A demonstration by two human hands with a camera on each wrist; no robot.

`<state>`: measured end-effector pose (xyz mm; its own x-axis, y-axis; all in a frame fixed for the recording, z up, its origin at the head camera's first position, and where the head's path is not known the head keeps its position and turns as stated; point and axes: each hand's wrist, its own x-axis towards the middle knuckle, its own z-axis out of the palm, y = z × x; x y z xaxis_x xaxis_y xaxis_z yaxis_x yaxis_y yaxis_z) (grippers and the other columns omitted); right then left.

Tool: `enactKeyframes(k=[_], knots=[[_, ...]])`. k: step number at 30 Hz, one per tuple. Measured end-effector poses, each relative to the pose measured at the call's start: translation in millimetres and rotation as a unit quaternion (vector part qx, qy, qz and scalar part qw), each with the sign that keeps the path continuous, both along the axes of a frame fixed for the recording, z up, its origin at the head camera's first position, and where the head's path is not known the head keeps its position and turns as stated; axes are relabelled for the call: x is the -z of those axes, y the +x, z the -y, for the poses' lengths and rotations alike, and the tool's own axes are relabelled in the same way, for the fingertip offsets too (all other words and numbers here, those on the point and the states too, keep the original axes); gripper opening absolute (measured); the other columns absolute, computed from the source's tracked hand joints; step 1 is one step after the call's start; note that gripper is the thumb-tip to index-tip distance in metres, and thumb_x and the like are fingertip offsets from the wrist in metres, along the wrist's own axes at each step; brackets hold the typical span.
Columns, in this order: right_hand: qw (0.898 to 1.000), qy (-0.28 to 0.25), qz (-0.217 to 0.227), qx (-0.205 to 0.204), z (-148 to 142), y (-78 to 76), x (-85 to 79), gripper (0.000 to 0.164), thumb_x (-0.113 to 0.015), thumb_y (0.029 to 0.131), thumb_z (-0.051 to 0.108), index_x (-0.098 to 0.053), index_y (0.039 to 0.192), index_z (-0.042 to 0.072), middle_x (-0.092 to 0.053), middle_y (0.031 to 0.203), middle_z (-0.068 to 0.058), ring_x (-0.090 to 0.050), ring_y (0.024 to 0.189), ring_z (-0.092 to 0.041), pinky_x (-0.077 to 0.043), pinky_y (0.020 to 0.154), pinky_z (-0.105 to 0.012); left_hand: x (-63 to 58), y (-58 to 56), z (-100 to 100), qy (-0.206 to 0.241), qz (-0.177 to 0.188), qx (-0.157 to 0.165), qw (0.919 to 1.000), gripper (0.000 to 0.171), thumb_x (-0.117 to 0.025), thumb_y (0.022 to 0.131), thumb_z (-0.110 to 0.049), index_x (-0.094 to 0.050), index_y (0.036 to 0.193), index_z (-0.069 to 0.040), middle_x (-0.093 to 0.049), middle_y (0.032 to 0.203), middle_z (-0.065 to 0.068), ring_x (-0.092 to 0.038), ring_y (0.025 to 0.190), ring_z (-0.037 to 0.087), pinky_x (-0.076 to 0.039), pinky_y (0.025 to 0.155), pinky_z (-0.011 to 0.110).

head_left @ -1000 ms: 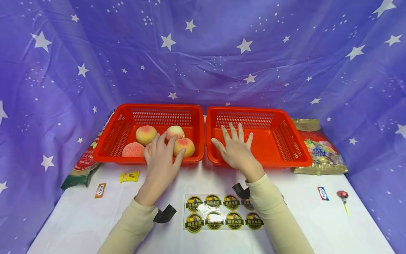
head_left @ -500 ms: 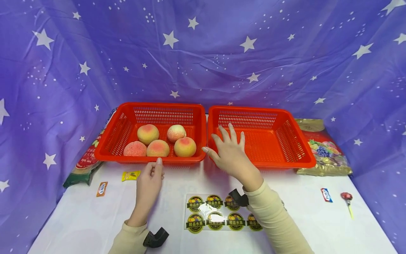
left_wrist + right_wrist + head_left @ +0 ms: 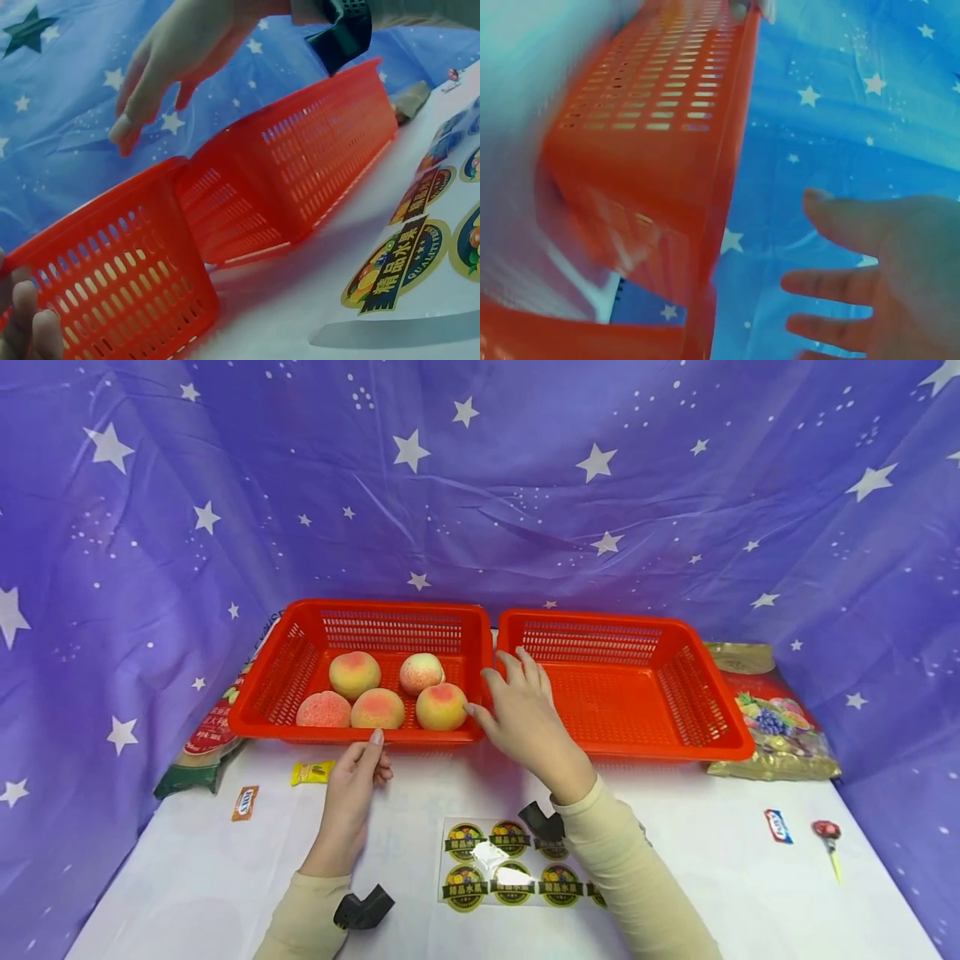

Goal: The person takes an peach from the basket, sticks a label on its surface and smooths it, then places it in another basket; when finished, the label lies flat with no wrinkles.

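Observation:
In the head view my left hand (image 3: 352, 789) is at the front rim of the left red plastic basket (image 3: 270, 727). Its thumb lies on the rim and its fingers curl below it, outside the slotted wall. Several peaches sit inside: a pink one (image 3: 324, 710), two yellow-red ones (image 3: 355, 674) on the left, a pale speckled one (image 3: 422, 674) and a yellow-red one (image 3: 441, 707) on the right. My right hand (image 3: 525, 714) hovers with spread, slightly bent fingers over the neighbouring ends of the two baskets, holding nothing; the right wrist view shows its fingers apart.
The right red basket (image 3: 637, 750) stands beside the left one. A clear sheet of round stickers (image 3: 512, 885) lies in front. Wrapped candies (image 3: 244, 803), a lollipop (image 3: 827, 831) and printed bags (image 3: 780, 718) lie at the sides. A purple star curtain (image 3: 480, 485) hangs behind.
My left hand has withdrawn from over the peaches to the left basket's front rim. My right hand has shifted left from over the right basket toward the left one.

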<state>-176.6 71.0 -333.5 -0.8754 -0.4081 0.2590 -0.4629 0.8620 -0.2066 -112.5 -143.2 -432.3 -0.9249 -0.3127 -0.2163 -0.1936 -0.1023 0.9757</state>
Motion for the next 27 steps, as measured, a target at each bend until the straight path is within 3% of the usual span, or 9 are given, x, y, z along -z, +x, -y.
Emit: enactKeyframes(k=[3, 7, 11, 17, 21, 27], knots=[[0.999, -0.035, 0.006, -0.021, 7.7, -5.5, -0.2, 0.040, -0.061, 0.083, 0.030, -0.053, 0.114, 0.005, -0.046, 0.115, -0.013, -0.043, 0.103, -0.027, -0.038, 0.088, -0.038, 1.8, -0.1, 0.0, 0.013, -0.002, 0.001, 0.9999, 0.062, -0.054, 0.078, -0.054, -0.049, 0.096, 0.004, -0.051, 0.077, 0.006, -0.051, 0.067, 0.015, -0.045, 0.071, 0.032], [0.997, -0.059, 0.038, -0.040, 21.4, -15.5, -1.9, 0.038, -0.065, 0.081, 0.021, -0.054, 0.111, 0.001, -0.051, 0.102, -0.011, -0.051, 0.082, -0.022, -0.046, 0.076, -0.031, 4.0, 0.1, -0.4, 0.020, -0.008, 0.001, 0.9998, 0.063, -0.054, 0.078, -0.055, -0.047, 0.096, 0.004, -0.049, 0.074, 0.003, -0.050, 0.066, 0.015, -0.045, 0.070, 0.032], [0.996, -0.033, 0.077, -0.040, 34.7, -26.7, -2.7, 0.038, -0.065, 0.080, 0.025, -0.054, 0.107, 0.002, -0.051, 0.097, -0.011, -0.051, 0.077, -0.021, -0.047, 0.070, -0.030, 4.3, 1.1, -2.1, 0.025, -0.015, -0.001, 0.9996, 0.062, -0.053, 0.078, -0.056, -0.047, 0.095, 0.004, -0.048, 0.074, 0.004, -0.049, 0.066, 0.015, -0.045, 0.068, 0.031], [0.989, 0.010, 0.148, -0.024, 49.7, -37.6, 4.0, 0.041, -0.065, 0.080, 0.030, -0.054, 0.108, 0.003, -0.050, 0.097, -0.007, -0.051, 0.081, -0.020, -0.046, 0.074, -0.031, 7.8, 2.1, -4.8, 0.032, -0.002, 0.008, 0.9994, 0.060, -0.050, 0.079, -0.058, -0.052, 0.098, -0.001, -0.046, 0.075, 0.004, -0.048, 0.066, 0.015, -0.045, 0.066, 0.028], [0.987, 0.014, 0.158, -0.019, 56.5, -40.9, 8.4, 0.040, -0.065, 0.079, 0.029, -0.055, 0.108, 0.003, -0.052, 0.096, -0.008, -0.053, 0.078, -0.022, -0.047, 0.073, -0.032, 8.6, 1.8, -4.6, 0.028, -0.006, 0.012, 0.9995, 0.055, -0.049, 0.080, -0.057, -0.059, 0.101, -0.008, -0.046, 0.076, 0.004, -0.047, 0.067, 0.015, -0.044, 0.065, 0.028], [0.983, 0.005, 0.182, -0.003, 63.3, -44.3, 13.2, 0.041, -0.066, 0.079, 0.027, -0.054, 0.108, 0.001, -0.053, 0.098, -0.010, -0.054, 0.075, -0.024, -0.047, 0.072, -0.033, 7.1, 2.8, -2.8, 0.026, -0.014, 0.009, 0.9995, 0.053, -0.050, 0.079, -0.057, -0.059, 0.102, -0.010, -0.046, 0.077, 0.004, -0.048, 0.066, 0.015, -0.045, 0.066, 0.028]])
